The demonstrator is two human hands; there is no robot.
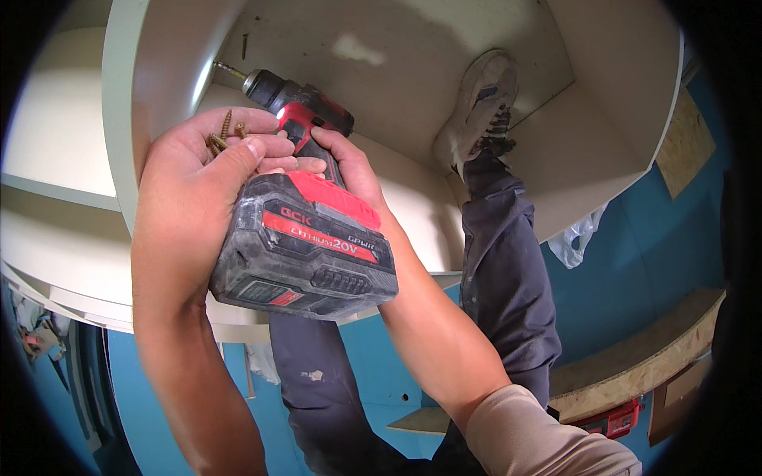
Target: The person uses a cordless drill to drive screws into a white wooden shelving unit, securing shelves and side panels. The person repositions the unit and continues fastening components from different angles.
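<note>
The right hand [355, 161] wraps the grip of the black-and-red plastic cordless drill [311, 113], whose gold metal bit [230, 71] points forward-left. Left of the drill's grip, the left hand [194, 163] curls around loose brass-coloured threaded screws [227, 124]; tilting or loosening it could spill them.

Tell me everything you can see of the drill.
The cordless drill is black and red, its casing plastic-looking, with a metallic chuck tip and slim bit. A small white light glows near the handle's top. The bulky battery pack, scuffed and dusty, faces the camera. The right hand grips the handle; the left hand overlaps it, contact unclear. The bit points upper left, toward a pale panel; whether they touch is unclear.
</note>
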